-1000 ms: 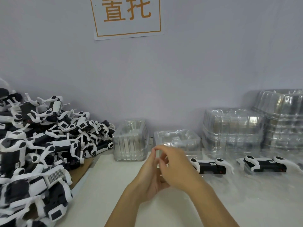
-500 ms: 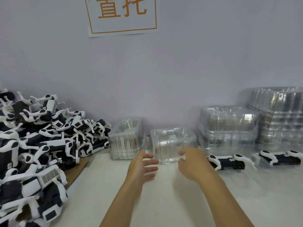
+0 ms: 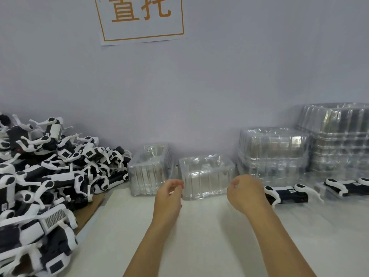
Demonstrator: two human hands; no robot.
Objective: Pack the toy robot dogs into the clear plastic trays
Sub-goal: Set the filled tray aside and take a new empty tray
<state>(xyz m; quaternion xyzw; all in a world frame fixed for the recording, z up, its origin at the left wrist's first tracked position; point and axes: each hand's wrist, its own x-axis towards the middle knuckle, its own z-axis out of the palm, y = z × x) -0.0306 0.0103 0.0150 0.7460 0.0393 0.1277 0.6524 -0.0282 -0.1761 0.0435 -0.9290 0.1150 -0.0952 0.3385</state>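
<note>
Toy robot dogs (image 3: 46,176), black and white, heaped in a big pile at the left end of the white tabletop (image 3: 199,236), some spilling onto a brown cardboard sheet (image 3: 89,210) under the pile's near edge. Clear plastic tray stack (image 3: 206,176) set at the middle back, close to the wall. Left hand (image 3: 169,196) at the stack's near left corner, fingers loosely curled, fingertips just at the plastic; firm contact impossible to tell. Right hand (image 3: 245,192) at the near right corner, thumb and forefinger bent toward each other, nothing visibly pinched between them. Second tray stack (image 3: 149,170), tipped on its side, just left of the first and beside the dog pile. Taller tray stacks (image 3: 273,152) to the right along the wall, with a higher one (image 3: 339,136) at the far right. One packed dog (image 3: 287,193) lying flat just right of the right hand, another packed dog (image 3: 347,185) farther right, both apparently seated in clear trays. Paper sign (image 3: 141,19) with orange characters and an orange border fixed on the wall above.
</note>
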